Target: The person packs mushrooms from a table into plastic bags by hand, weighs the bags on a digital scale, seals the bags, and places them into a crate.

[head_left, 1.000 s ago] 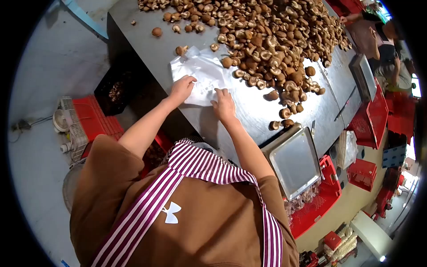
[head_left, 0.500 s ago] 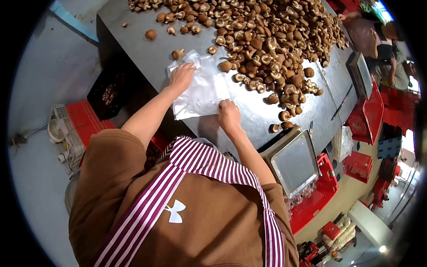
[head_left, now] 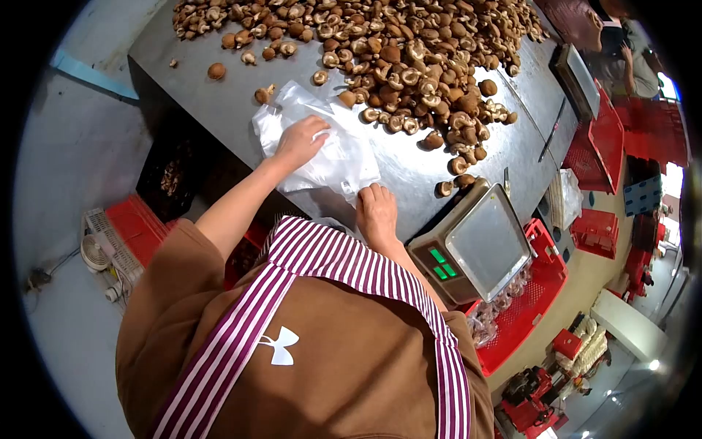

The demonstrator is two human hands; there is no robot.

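Observation:
Clear plastic bags (head_left: 338,155) lie in a loose, wrinkled pile near the table's front edge. On top of them rests my left hand (head_left: 298,143), its fingers apart and slightly bent over the film. My right hand (head_left: 376,214) is closed at the pile's lower right corner, pinching the edge of a plastic bag; its fingertips are partly hidden. A big heap of brown shiitake mushrooms (head_left: 431,69) spreads beyond both hands, and a single mushroom (head_left: 264,94) sits just past the bags.
A weighing scale (head_left: 486,241) with a green lit display stands right of my right hand. Below it is a red crate (head_left: 537,293) holding packed bags. A second scale (head_left: 576,80) and a dark pen-like tool (head_left: 553,130) are farther right. Another person (head_left: 638,62) stands at the far right.
The view has turned, bringing the scale's green display into sight. Both hands have shifted slightly right over the table, and the bag film looks more rumpled and drawn toward my right hand.

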